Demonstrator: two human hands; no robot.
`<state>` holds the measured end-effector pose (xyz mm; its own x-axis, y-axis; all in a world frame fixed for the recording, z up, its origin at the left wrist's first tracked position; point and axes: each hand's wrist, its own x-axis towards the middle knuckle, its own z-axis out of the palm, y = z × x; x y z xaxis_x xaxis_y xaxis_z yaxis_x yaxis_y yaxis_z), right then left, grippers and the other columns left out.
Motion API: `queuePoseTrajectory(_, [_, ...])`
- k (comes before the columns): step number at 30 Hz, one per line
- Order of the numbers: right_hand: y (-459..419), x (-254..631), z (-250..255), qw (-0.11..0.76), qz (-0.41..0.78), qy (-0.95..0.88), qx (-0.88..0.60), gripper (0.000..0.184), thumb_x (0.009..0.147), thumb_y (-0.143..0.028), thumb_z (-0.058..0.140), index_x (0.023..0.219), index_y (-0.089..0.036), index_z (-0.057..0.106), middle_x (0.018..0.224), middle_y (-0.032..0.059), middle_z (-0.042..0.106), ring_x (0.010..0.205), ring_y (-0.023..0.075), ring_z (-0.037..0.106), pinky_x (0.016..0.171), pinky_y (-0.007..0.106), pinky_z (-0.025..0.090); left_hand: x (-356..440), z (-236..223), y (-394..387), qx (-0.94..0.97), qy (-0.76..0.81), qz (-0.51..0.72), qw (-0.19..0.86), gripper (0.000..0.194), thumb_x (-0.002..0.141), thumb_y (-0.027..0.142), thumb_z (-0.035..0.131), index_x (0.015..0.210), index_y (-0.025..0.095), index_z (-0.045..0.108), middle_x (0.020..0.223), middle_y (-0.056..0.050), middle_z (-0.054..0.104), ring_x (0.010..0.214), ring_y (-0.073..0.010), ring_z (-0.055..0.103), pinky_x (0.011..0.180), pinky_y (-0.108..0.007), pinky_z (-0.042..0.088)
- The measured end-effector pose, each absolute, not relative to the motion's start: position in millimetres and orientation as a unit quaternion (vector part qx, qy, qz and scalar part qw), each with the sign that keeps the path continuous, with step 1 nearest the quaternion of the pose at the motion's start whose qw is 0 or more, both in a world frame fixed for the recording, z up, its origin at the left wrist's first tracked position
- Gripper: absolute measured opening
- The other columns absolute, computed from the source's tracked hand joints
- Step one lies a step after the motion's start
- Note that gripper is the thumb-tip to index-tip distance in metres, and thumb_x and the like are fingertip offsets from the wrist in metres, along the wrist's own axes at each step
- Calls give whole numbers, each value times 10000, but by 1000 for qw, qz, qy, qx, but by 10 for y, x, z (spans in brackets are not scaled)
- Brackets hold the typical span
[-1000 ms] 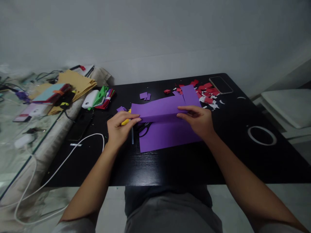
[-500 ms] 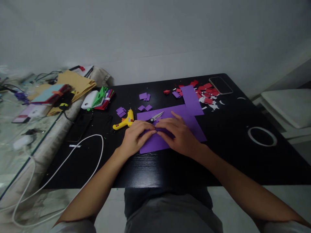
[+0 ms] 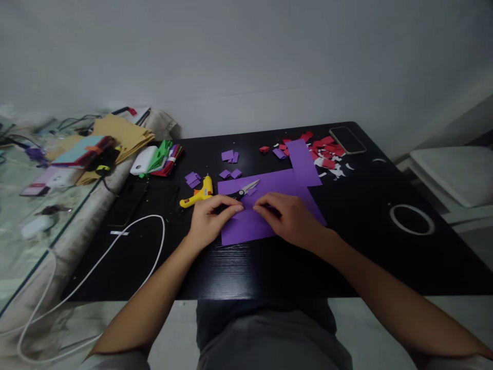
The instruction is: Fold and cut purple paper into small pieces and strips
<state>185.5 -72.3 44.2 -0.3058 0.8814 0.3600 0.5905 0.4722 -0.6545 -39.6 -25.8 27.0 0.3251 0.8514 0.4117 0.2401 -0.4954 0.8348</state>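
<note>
A large purple paper sheet [image 3: 250, 229] lies flat on the black table [image 3: 269, 267] in front of me. My left hand [image 3: 210, 218] rests on its left edge with fingers curled and thumb and forefinger pinched together, right beside the black handles of the scissors [image 3: 247, 188]. My right hand [image 3: 290, 218] lies on the middle of the sheet, its fingers bent down with the tips pressed on the paper. Whatever the fingertips hold is hidden. A narrow purple strip [image 3: 303, 160] lies across the sheet's far right corner.
A yellow glue gun [image 3: 198, 193] lies left of the sheet, among small purple squares [image 3: 230, 155]. Red and white scraps [image 3: 327, 154] and a phone [image 3: 347, 140] are far right. A tape ring [image 3: 411, 219] sits right. A white cable [image 3: 131, 231], folders and coloured paper are left.
The purple sheet, held up folded between both hands a second ago, now lies flat. Both hands came down onto it, met at its middle, then drew slightly apart.
</note>
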Motion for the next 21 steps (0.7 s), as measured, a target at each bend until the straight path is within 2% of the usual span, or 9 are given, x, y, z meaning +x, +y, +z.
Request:
queuePoseTrajectory(4, [-731,2007,426,350,189,-774,-492,123,1027,-250,574,945,-209,657,913,47,751,832,205,705,789,329,515,-456,315,-190,701,414,467,346,79,822,292,817,816,213,809,774,-15,783,708,-161,689,704,-274,542])
queuePoseTrajectory(9, [-769,2246,407,340,187,-771,-504,123,1026,-253,554,933,-227,629,896,48,735,792,208,688,765,334,529,-539,274,-88,676,433,478,358,189,834,389,804,837,201,785,780,-13,742,689,-145,624,662,-266,482])
queuePoseTrajectory(15, [-819,2360,402,319,186,-780,-506,119,1036,-251,516,949,-233,594,916,59,715,800,215,681,771,350,535,-522,283,-87,685,429,468,357,246,868,434,760,837,190,748,773,-19,708,691,-146,596,662,-268,469])
queuePoseTrajectory(21, [-852,2457,338,290,174,-785,-520,117,1034,-249,477,950,-232,558,912,68,677,795,224,667,761,370,526,-576,289,-2,637,446,512,366,272,817,455,803,819,192,735,737,-5,660,664,-133,556,625,-248,447])
